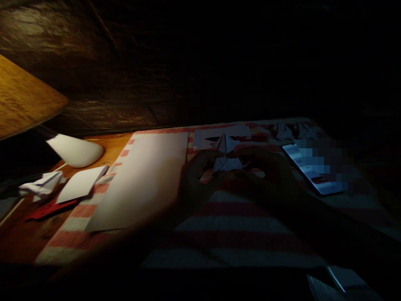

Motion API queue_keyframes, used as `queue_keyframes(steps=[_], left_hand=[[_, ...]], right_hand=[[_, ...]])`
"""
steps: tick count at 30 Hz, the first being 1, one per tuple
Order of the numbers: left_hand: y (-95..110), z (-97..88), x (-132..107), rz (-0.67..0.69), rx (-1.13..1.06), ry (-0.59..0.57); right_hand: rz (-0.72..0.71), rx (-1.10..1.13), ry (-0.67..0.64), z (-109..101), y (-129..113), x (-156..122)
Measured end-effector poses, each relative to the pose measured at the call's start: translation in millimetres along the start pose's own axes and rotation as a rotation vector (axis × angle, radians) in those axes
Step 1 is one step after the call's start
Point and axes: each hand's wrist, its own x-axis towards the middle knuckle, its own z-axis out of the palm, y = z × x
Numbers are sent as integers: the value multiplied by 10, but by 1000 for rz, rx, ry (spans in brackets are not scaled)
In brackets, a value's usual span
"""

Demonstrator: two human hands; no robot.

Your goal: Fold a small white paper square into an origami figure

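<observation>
The scene is very dark. My left hand (197, 177) and my right hand (266, 173) meet over a red and white striped cloth (225, 225). Both pinch a small folded white paper piece (226, 156) between their fingertips, its pointed tip standing up. The fingers of each hand are curled onto the paper's lower edges. A large blank white sheet (144, 179) lies flat just left of my left hand.
A phone with a lit screen (316, 167) lies right of my hands. Folded paper shapes (290, 130) sit at the cloth's far edge. At left are a white lamp-like object (75, 150), a crumpled paper (42, 184), a small white sheet (82, 183) and a red strip (50, 209).
</observation>
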Motion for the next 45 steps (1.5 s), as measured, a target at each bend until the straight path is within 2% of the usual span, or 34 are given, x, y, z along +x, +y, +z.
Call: queue_keyframes(steps=[11, 20, 24, 28, 34, 45], left_hand=[[28, -6, 3, 7, -10, -38], [-8, -10, -10, -2, -30, -66], [-16, -7, -13, 24, 4, -81], [-34, -16, -26, 59, 23, -68], [-64, -43, -22, 120, 20, -55], [-92, -43, -27, 113, -51, -60]], right_hand=[[-9, -20, 26, 2, -29, 16], [-29, -37, -65, -15, -4, -2], [-38, -50, -56, -12, 19, -15], [-74, -26, -22, -28, 23, -11], [-136, 31, -65, -66, 15, -11], [-150, 61, -46, -58, -22, -24]])
